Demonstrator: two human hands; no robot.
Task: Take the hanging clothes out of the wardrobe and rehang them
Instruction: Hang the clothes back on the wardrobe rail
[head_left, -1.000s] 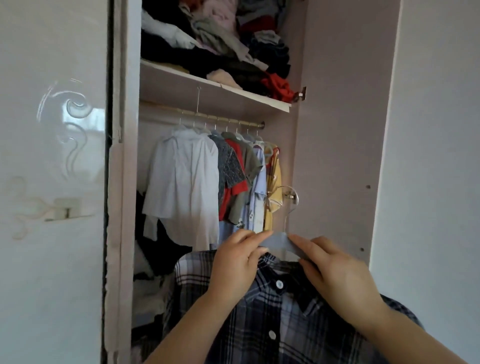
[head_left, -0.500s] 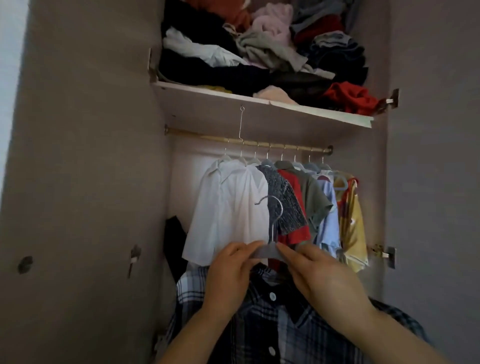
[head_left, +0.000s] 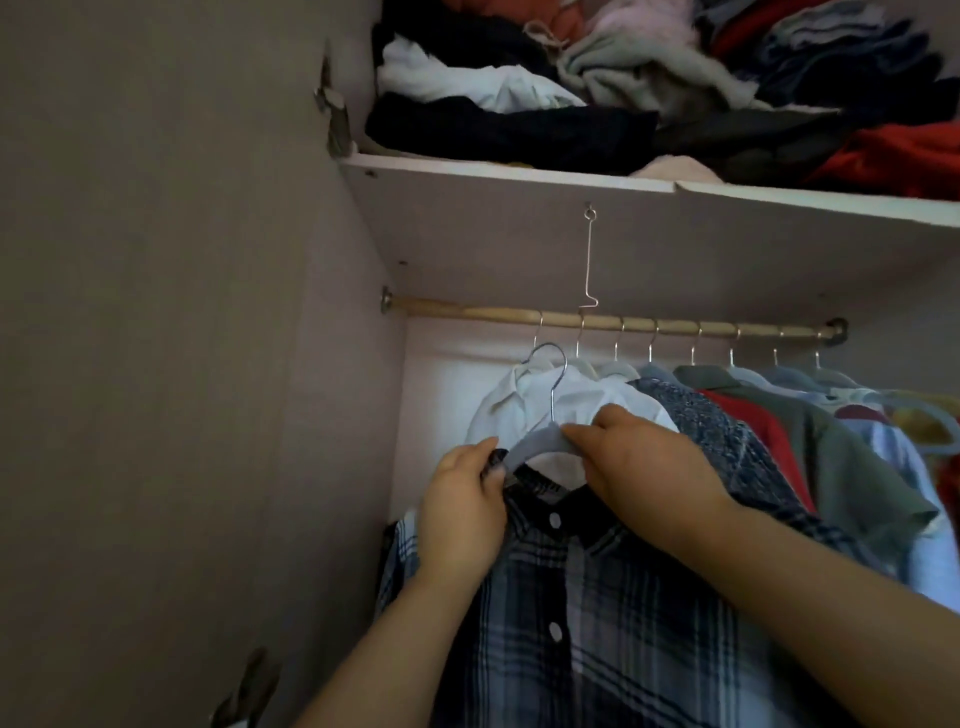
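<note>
A dark plaid shirt (head_left: 597, 613) hangs on a grey hanger (head_left: 540, 441) that I hold up in front of the wardrobe. My left hand (head_left: 462, 514) grips the hanger's left arm and the collar. My right hand (head_left: 649, 462) pinches the hanger's right arm beside its metal hook (head_left: 553, 371). The hook sits just below the wooden rail (head_left: 493, 313), left of the hanging clothes. A white shirt (head_left: 545, 405) hangs behind the hook, then a grey patterned shirt (head_left: 727, 431), a red one (head_left: 763, 431) and an olive one (head_left: 852, 452).
A shelf (head_left: 519, 208) above the rail carries a heap of folded clothes (head_left: 597, 88). A thin wire hook (head_left: 588, 260) dangles from the shelf's underside. The wardrobe's left side panel (head_left: 337, 415) stands close to my left hand. The rail's left end is bare.
The plaid shirt on its hanger has risen and moved left, from below the hanging clothes to near the rail. My view has come closer and tilted up.
</note>
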